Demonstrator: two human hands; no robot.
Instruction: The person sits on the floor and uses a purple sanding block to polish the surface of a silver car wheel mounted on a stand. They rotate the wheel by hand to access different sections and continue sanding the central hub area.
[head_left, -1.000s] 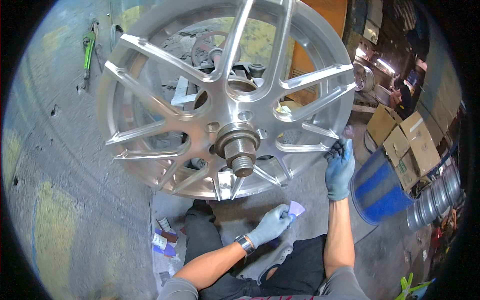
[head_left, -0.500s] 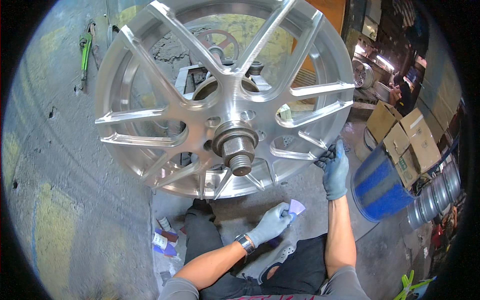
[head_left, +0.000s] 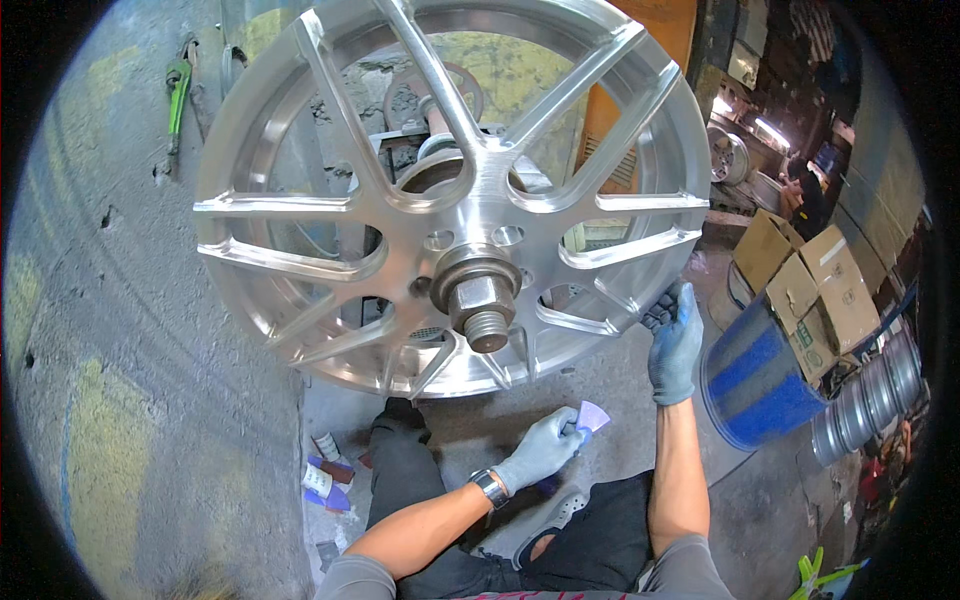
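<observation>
A large bare-metal alloy wheel [head_left: 478,180] with paired spokes fills the upper middle, held at its hub by a big threaded nut and bolt [head_left: 481,300]. My right hand [head_left: 675,348], in a grey-blue glove with dark, dirty fingers, grips the wheel's lower right edge; its fingertips are partly hidden against the rim. Below the wheel, my left hand [head_left: 540,450], gloved alike, is closed on a small fan-shaped piece of purple sandpaper [head_left: 594,415]. That sheet is apart from the metal.
Several purple and brown abrasive pieces [head_left: 330,485] lie by the left wall. Green-handled pliers [head_left: 178,98] hang there. At right stand a blue drum [head_left: 760,375], open cardboard boxes [head_left: 825,290] and stacked rims [head_left: 870,405]. Another person [head_left: 806,195] is far back right.
The wheel has turned clockwise by a small angle, its top spokes shifting right. My right hand has stayed at the edge, slightly lower. The left hand is nearly still with the sandpaper.
</observation>
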